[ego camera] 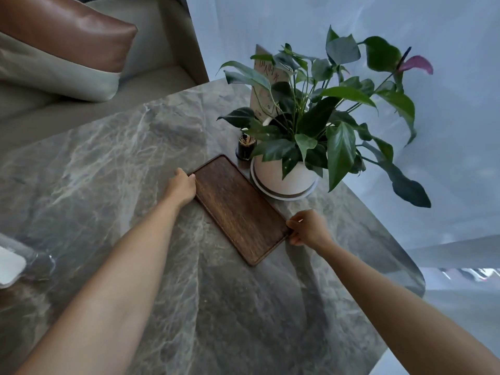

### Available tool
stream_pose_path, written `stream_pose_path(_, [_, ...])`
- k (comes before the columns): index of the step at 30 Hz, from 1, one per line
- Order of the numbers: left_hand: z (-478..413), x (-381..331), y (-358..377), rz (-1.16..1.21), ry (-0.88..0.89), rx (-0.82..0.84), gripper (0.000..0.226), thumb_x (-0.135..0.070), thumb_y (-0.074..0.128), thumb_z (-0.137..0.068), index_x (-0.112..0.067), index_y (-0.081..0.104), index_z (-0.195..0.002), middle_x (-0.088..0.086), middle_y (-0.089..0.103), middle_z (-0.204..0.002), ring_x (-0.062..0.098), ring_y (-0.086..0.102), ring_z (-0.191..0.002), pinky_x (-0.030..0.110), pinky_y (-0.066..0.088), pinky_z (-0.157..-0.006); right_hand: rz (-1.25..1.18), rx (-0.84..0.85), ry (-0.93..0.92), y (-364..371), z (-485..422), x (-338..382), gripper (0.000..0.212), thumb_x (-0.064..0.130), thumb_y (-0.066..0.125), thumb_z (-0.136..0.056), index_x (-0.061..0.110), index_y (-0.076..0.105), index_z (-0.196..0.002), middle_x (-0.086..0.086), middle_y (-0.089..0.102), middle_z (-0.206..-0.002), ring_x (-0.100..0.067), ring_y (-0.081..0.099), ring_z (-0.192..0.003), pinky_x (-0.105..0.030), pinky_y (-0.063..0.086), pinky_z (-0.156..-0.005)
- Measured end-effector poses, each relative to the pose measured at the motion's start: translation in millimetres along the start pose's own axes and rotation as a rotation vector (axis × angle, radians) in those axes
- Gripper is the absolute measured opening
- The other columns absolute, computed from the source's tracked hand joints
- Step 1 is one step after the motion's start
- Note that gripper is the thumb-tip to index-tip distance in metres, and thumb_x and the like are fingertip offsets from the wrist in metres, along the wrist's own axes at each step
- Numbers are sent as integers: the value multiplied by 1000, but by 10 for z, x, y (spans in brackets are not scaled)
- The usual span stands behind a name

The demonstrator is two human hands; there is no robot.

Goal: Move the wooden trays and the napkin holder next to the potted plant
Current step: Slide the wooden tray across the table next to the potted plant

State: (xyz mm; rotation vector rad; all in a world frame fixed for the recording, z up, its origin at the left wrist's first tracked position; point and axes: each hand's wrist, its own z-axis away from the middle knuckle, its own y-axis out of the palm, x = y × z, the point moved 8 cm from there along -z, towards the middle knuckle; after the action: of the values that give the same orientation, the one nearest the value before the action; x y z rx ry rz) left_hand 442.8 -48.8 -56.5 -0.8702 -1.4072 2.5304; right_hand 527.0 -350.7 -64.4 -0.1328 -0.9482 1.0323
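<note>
A dark wooden tray lies flat on the grey marble table, its far corner close to the white pot of the potted plant. My left hand grips the tray's left long edge near the far end. The tray's near right corner is held by my right hand, fingers curled over the rim. At the far left edge a white object shows only in part; whether it is the napkin holder is unclear.
A dark toothpick jar stands just left of the pot. A printed card leans behind the leaves. The table's right edge runs close past the plant. A sofa with a brown and grey cushion sits beyond the table.
</note>
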Motion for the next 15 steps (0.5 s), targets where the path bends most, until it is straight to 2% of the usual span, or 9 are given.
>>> stream_pose_path(5, [-24, -93, 30, -13, 66, -3, 42, -22, 34, -98, 11, 37, -125, 38, 44, -132, 47, 42, -124, 43, 36, -101, 18, -19, -9, -40, -20, 3, 17, 14, 53, -90, -1, 60, -93, -11, 61, -54, -13, 59, -41, -21, 54, -47])
stream_pose_path(9, [22, -152, 36, -61, 142, -2, 43, -19, 35, -98, 13, 39, -126, 36, 42, -135, 45, 39, -127, 40, 33, -103, 76, -32, -8, -29, 3, -2, 15, 14, 54, -89, 2, 58, -97, -21, 67, -73, -22, 63, -51, -35, 59, -60])
stream_pose_path(12, [103, -151, 46, -73, 171, 47, 53, -23, 34, -98, 6, 23, -141, 32, 28, -147, 41, 28, -136, 39, 26, -110, 117, -49, -1, -32, 67, 28, 19, 19, 53, -90, 3, 57, -100, -19, 67, -79, -25, 64, -56, -40, 59, -62])
stream_pose_path(15, [253, -79, -52, -180, 209, -9, 59, -30, 36, -97, -7, 15, -146, 24, 26, -148, 40, 26, -135, 45, 26, -110, 273, -148, -54, -100, 211, 129, 28, 27, 49, -91, 5, 52, -109, -19, 64, -100, -32, 65, -83, -43, 55, -72])
